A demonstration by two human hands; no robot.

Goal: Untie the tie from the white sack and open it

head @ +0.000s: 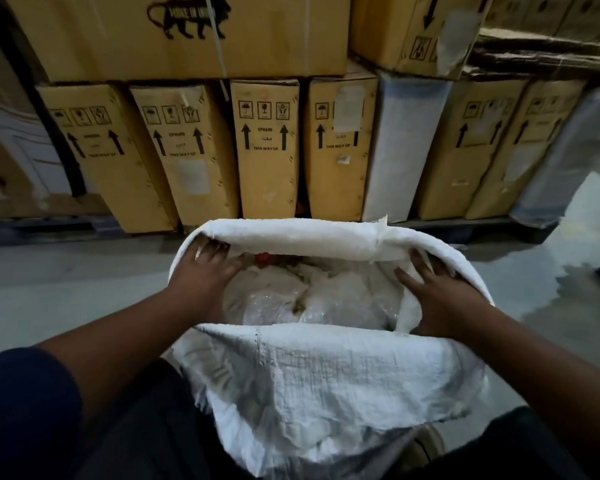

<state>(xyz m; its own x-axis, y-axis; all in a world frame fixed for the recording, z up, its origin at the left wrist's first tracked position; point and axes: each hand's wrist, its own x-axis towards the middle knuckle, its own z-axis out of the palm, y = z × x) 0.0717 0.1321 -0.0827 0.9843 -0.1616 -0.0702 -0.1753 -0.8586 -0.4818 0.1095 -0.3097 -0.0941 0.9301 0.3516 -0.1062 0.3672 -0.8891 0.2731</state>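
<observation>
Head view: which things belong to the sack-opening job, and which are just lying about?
Job: sack, open at the top; left hand and right hand, both on its rim.
Lying about: boxes stacked behind; floor.

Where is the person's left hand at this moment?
In the head view, left of centre: the left hand touches the inner side of the rolled rim of the white sack, opposite the right hand.

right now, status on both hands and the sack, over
Left hand flat on rolled rim of white sack, left side. Right hand spread on rim, right side. Mouth open, clear bags showing inside; no tie in view. Nothing blocking.
</observation>
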